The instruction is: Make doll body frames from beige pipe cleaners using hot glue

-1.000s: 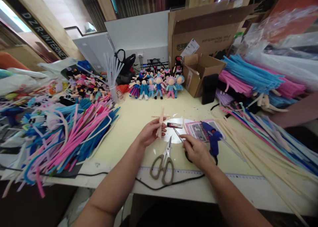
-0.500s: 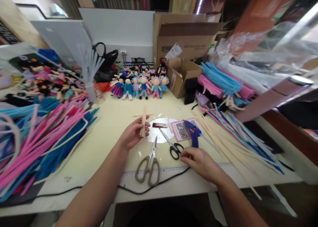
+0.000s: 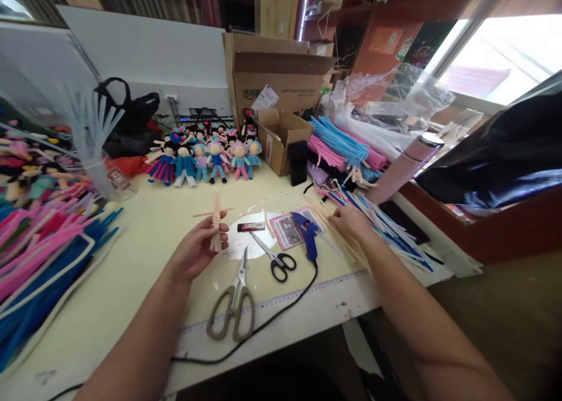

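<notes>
While left hand (image 3: 193, 252) grips figure (image 3: 215, 222), right (image 3: 351, 222) reaches sideways.

Box label (image 3: 264, 98) print too small

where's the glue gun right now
In the head view the blue glue gun lies on the table right of centre, between the black-handled scissors and the right hand, partly on a pink card.
</notes>
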A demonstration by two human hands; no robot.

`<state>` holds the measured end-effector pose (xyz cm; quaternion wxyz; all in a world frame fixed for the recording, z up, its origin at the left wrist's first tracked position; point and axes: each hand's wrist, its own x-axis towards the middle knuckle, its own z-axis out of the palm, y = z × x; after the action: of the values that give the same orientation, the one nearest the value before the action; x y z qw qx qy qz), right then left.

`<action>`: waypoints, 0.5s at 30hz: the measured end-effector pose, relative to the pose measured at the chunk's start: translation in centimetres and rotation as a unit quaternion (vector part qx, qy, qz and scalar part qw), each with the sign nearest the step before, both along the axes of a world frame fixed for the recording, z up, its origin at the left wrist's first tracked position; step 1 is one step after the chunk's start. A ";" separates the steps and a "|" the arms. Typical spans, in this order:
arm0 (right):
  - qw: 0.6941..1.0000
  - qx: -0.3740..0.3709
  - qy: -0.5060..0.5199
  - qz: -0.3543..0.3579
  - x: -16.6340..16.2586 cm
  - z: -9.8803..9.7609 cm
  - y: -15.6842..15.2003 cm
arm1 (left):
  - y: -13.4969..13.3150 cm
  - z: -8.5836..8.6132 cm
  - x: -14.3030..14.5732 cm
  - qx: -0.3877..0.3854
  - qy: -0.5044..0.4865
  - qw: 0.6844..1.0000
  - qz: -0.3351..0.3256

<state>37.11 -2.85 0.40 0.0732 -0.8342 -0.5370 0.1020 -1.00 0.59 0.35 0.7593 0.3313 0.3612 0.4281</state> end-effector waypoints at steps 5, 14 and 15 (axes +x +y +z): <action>0.999 0.016 0.029 -0.025 -0.3 -1.0 0.4 | 0.0 0.1 0.2 0.001 0.010 1.000 0.001; 0.965 0.174 0.196 -0.024 2.1 1.1 -0.5 | -0.1 0.4 0.0 0.009 0.020 1.000 0.000; 0.950 0.210 0.230 -0.028 2.3 1.4 -0.6 | -0.1 0.4 0.0 0.009 0.021 1.000 0.000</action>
<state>39.40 -3.49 1.80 0.3709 -0.7685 -0.4914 0.1745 -1.01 0.50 0.75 0.7487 0.3466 0.3733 0.4242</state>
